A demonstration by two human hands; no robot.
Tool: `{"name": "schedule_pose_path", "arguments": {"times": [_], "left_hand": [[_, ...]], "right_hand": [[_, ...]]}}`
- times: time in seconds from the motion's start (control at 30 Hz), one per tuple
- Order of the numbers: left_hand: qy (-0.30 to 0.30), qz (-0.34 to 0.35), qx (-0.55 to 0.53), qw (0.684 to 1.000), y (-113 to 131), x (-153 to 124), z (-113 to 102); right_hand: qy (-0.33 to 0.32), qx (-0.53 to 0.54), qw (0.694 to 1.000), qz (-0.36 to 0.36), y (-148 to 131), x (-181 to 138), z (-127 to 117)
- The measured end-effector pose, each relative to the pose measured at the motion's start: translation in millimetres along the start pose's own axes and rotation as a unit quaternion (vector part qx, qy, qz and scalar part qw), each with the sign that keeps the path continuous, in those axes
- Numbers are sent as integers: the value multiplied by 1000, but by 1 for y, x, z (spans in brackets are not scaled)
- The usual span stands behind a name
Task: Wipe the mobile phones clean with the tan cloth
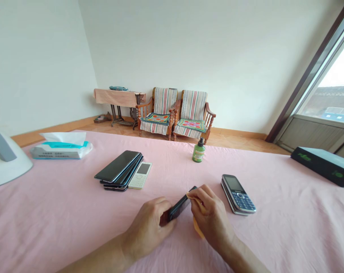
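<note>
My left hand (149,223) is closed around the near end of a dark mobile phone (180,206), which it holds tilted on edge above the cloth. In my right hand (210,212) is a bunched yellow-orange cloth (199,228), pressed against the phone's far end. To the right lie stacked keypad phones (240,197), the top one with blue keys. On the left is a stack of dark smartphones (118,167), and a white keypad phone (140,175) leans beside it. A green spray bottle (198,151) stands upright beyond my hands.
A pink cloth (277,223) covers the table. A tissue pack (61,148) and a white appliance (7,163) are at the left. A black box (322,165) lies at the right edge. Two wooden chairs (193,113) stand against the wall past the table.
</note>
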State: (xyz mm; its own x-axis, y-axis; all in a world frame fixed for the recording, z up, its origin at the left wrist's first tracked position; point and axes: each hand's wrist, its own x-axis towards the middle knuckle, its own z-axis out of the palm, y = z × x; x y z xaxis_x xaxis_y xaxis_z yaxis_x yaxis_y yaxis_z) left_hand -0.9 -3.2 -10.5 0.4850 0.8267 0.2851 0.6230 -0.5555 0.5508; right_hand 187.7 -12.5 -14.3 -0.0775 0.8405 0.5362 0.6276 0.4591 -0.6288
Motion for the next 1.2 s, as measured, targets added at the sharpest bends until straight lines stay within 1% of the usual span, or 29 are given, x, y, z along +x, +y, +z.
{"name": "schedule_pose_path", "arguments": {"times": [0.07,0.13,0.23,0.3,0.33,0.4,0.5,0.57,0.73,0.9,1.0,1.07,1.2], "left_hand": [[39,16,1,999,-1,1,-3],[96,39,-9,995,-1,2,-8],[184,85,-38,979,1,2,-17],[217,117,-51,968,4,1,-21],[221,131,-54,965,5,0,-23],[211,151,-54,964,7,-2,-24],[189,163,-56,967,9,-4,-23],[183,168,-58,967,10,-4,-22],[170,167,-64,969,10,-6,-20],[165,171,-74,968,8,-7,-18],[167,184,-79,965,8,-7,-17],[171,186,-74,965,8,-7,-17],[169,178,-68,967,9,-6,-17]], "right_hand": [[11,-4,1000,3,0,0,-1],[32,-13,999,10,-1,1,-4],[81,-12,997,14,-3,3,-9],[113,3,994,2,-8,3,-12],[126,11,992,-8,-12,2,-13],[141,24,989,-38,-21,-1,-14],[144,52,985,-81,-35,-7,-12],[138,74,983,-95,-40,-10,-9],[96,82,985,-121,-37,-13,-2],[107,61,979,-162,-38,-17,6],[74,52,975,-204,-44,-18,7],[58,39,976,-206,-46,-18,5],[72,20,983,-166,-44,-18,2]]}}
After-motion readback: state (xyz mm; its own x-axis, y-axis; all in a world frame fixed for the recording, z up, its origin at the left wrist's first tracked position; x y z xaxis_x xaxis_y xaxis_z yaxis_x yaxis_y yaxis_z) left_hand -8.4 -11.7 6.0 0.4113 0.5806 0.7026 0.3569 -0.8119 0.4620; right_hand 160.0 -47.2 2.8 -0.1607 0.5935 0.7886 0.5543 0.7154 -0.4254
